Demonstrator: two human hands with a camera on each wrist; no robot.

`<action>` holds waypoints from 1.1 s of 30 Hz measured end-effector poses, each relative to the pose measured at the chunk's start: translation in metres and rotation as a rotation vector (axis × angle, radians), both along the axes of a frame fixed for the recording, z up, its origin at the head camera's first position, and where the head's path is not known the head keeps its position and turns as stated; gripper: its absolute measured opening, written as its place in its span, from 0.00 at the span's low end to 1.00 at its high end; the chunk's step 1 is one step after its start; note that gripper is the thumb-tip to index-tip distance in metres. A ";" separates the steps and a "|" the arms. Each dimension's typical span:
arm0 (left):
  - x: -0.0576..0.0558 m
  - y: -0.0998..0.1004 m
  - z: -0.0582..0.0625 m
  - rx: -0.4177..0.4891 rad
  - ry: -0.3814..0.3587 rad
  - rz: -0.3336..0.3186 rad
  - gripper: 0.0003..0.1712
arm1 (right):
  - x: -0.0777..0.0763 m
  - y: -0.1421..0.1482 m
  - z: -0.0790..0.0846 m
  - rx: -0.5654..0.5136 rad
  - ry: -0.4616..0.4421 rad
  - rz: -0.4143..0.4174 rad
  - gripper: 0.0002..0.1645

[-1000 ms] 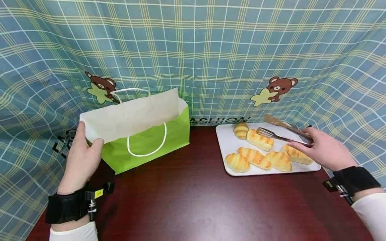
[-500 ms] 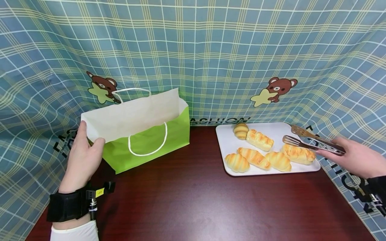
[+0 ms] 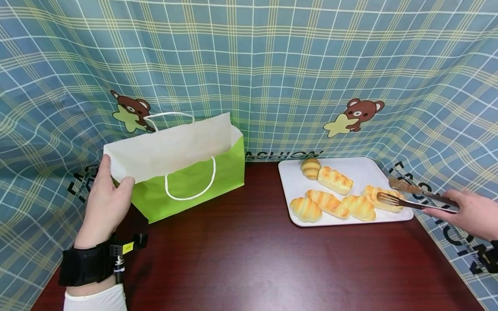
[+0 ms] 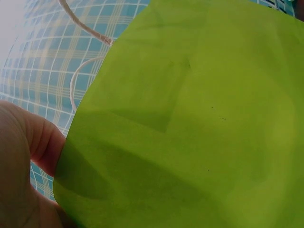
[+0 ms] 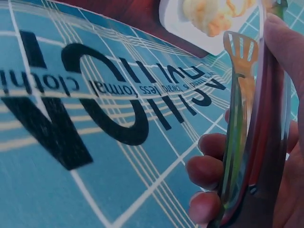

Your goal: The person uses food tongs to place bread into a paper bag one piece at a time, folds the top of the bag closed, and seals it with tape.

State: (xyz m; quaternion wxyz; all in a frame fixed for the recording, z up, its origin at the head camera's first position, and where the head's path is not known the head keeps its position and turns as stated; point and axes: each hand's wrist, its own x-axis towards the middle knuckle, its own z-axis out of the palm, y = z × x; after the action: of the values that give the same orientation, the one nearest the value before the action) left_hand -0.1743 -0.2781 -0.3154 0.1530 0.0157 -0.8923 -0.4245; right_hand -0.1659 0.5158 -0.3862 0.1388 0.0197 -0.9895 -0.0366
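At the left, a green paper bag [image 3: 194, 183] with a white inside and white cord handles stands upright with its mouth spread. My left hand [image 3: 106, 201] holds its near left rim; in the left wrist view the digit ends [image 4: 47, 152] pass behind the bag's edge. My right hand [image 3: 476, 214] grips a pair of metal serving tongs [image 3: 412, 204], its fingers curled round the arms in the right wrist view. The tongs' slotted tips are apart and overlap the rightmost bread loaf [image 3: 373, 194] on the white tray [image 3: 358, 166].
More bread lies on the tray: a striped round roll [image 3: 311, 169], a loaf [image 3: 335, 180] behind, and several pieces along the front, including a croissant-like roll [image 3: 306, 209]. A checked cloth [image 3: 268, 77] hangs behind and at both sides of the dark wooden table [image 3: 249, 259].
My right hand has carried the tongs rightward and toward me, from over the tray's middle to the loaf at its right end. My left hand and the bag have hardly moved.
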 end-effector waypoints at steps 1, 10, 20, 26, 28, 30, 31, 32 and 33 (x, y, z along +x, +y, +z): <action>0.000 0.000 0.000 0.000 0.001 -0.001 0.42 | 0.001 0.001 -0.001 0.004 0.006 0.000 0.36; 0.000 -0.002 -0.001 -0.008 -0.014 0.007 0.42 | -0.001 0.001 0.000 0.073 0.010 -0.032 0.46; 0.000 -0.001 -0.002 -0.010 -0.017 0.008 0.42 | -0.004 0.002 0.000 0.103 -0.113 -0.030 0.50; 0.000 0.000 -0.002 -0.006 -0.026 0.011 0.43 | -0.006 0.002 -0.003 0.108 -0.168 -0.023 0.52; 0.000 -0.001 -0.003 -0.005 -0.025 0.012 0.43 | -0.007 0.003 -0.003 0.103 -0.216 -0.033 0.53; 0.000 -0.002 -0.003 -0.009 -0.022 0.014 0.43 | -0.007 0.003 -0.004 0.087 -0.262 -0.048 0.54; 0.000 -0.002 -0.003 -0.010 -0.020 0.013 0.43 | -0.008 0.002 -0.004 0.074 -0.284 -0.057 0.55; 0.000 -0.002 -0.003 -0.012 -0.018 0.013 0.42 | -0.008 0.002 -0.005 0.062 -0.306 -0.068 0.55; 0.000 -0.002 -0.003 -0.014 -0.018 0.012 0.42 | -0.008 0.001 -0.005 0.051 -0.322 -0.078 0.56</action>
State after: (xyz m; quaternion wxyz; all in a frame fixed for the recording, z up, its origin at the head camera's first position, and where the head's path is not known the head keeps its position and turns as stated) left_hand -0.1742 -0.2802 -0.3183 0.1476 0.0241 -0.8964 -0.4173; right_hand -0.1737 0.5169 -0.3912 -0.0239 -0.0096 -0.9977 -0.0634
